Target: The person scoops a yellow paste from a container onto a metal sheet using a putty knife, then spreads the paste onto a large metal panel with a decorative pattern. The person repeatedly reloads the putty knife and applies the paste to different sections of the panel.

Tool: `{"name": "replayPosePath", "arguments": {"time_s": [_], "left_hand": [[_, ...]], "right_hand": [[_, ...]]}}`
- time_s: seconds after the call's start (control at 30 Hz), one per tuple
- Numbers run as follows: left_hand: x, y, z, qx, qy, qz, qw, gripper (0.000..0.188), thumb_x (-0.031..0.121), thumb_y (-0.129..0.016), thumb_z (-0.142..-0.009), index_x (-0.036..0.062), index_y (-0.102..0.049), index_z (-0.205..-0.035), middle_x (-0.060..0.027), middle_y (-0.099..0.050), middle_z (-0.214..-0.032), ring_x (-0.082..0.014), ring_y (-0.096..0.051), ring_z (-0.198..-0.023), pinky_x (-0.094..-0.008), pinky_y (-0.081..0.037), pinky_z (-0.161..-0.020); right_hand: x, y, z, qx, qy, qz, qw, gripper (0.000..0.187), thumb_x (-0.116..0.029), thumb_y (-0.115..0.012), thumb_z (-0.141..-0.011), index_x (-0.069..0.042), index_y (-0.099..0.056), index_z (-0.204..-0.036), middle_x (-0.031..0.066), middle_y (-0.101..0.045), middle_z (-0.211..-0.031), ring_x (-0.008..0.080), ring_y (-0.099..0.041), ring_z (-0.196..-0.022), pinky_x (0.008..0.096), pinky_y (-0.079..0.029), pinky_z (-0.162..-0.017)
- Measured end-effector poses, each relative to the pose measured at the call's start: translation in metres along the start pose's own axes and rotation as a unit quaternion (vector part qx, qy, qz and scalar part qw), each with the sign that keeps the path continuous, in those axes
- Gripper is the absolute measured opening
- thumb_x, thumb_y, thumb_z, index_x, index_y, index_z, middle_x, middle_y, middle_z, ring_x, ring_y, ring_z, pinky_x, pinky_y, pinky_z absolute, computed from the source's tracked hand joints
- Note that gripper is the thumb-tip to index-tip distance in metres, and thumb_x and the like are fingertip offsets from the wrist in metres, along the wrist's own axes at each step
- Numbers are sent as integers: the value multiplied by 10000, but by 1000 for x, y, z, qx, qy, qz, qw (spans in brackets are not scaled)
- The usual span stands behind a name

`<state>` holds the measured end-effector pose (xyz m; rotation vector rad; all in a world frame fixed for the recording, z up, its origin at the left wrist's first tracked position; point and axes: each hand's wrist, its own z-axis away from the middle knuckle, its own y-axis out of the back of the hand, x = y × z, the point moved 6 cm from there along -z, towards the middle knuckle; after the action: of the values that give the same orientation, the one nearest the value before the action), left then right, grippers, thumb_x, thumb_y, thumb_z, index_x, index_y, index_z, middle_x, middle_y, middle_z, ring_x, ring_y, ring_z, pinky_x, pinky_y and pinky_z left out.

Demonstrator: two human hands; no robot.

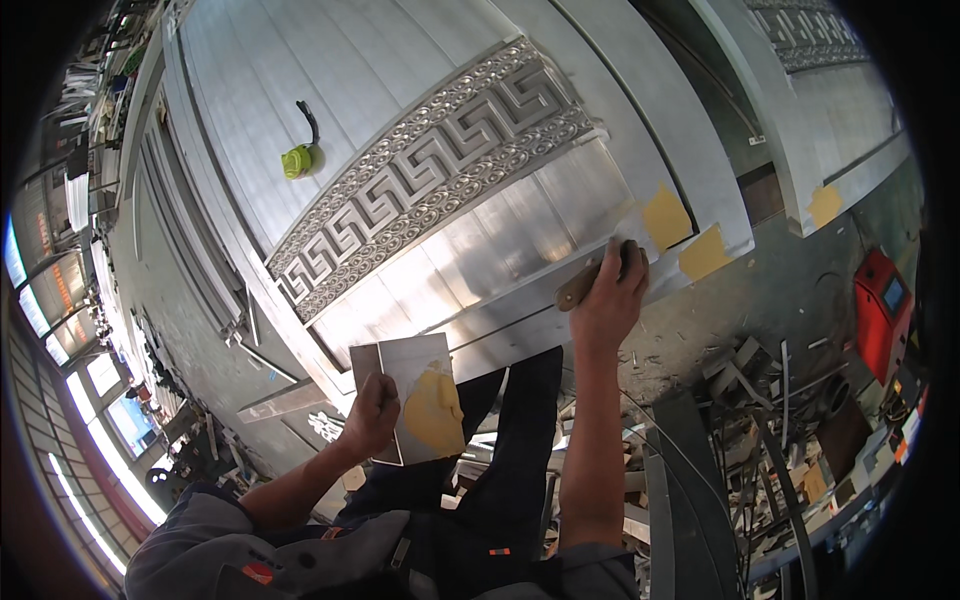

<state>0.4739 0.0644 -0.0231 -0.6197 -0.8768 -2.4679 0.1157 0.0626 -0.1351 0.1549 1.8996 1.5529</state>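
My left hand (374,415) is closed on a flat metal board (400,357) that carries a thick smear of yellow putty (432,415). My right hand (612,300) grips a putty knife by its brown handle (576,289). Its blade is mostly hidden, and I cannot tell whether it touches the metal. This hand is over the near edge of a large silver metal panel (440,285), left of a yellow putty patch (664,218). A second putty patch (704,254) covers the frame corner beside it. A raised fretwork band (430,165) curves across the panel.
A small yellow-green object (297,161) with a black strap lies on the panel. To the right stands another panel (850,165) with a putty patch (825,207). A red machine (882,310) stands on the floor, with metal scraps (750,370) and long bars (690,480) nearby.
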Motion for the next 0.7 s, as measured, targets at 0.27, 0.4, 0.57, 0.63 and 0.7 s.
{"name": "replayPosePath", "arguments": {"time_s": [0.27, 0.4, 0.57, 0.63, 0.7], "left_hand": [[7, 7, -5, 30, -23, -5, 999, 121, -47, -456, -889, 32, -448, -981, -89, -445, -806, -188, -446, -720, -329, -415, -661], [13, 2, -23, 56, 11, 67, 996, 104, -46, -458, -900, 41, -434, -950, -64, -404, -776, -166, -423, -714, -325, -396, -638], [11, -12, -57, 67, 6, 85, 994, 56, 40, -487, -935, 59, -450, -973, -30, -466, -799, -118, -512, -665, -330, -439, -498], [45, -12, -63, 34, 99, 217, 970, 94, 45, -486, -929, 61, -464, -1019, -31, -489, -809, -110, -515, -654, -308, -448, -520], [58, -16, -77, 13, 88, 261, 961, 124, 68, -505, -933, 56, -499, -1056, -38, -527, -835, -103, -519, -650, -292, -447, -539]], "right_hand": [[-45, 67, 28, -16, -42, -291, 956, 378, -79, -608, -973, 30, -529, -1326, 228, -603, -1274, 397, -604, -1166, 431, -499, -978], [-39, 76, 57, -56, -310, -585, 747, 399, -145, -592, -991, 47, -519, -1333, 172, -606, -1262, 273, -629, -1131, 392, -563, -925], [-21, 76, 77, -11, -346, -670, 656, 464, -207, -560, -1012, 64, -470, -1378, 216, -573, -1307, 310, -650, -1127, 436, -589, -945], [-35, 101, 66, -36, -238, -589, 772, 438, -195, -580, -1016, 47, -484, -1368, 243, -590, -1323, 346, -643, -1173, 458, -575, -973], [-58, 120, 54, -110, -63, -516, 847, 384, -162, -604, -1002, 19, -528, -1333, 259, -608, -1311, 381, -628, -1207, 478, -550, -999]]}}
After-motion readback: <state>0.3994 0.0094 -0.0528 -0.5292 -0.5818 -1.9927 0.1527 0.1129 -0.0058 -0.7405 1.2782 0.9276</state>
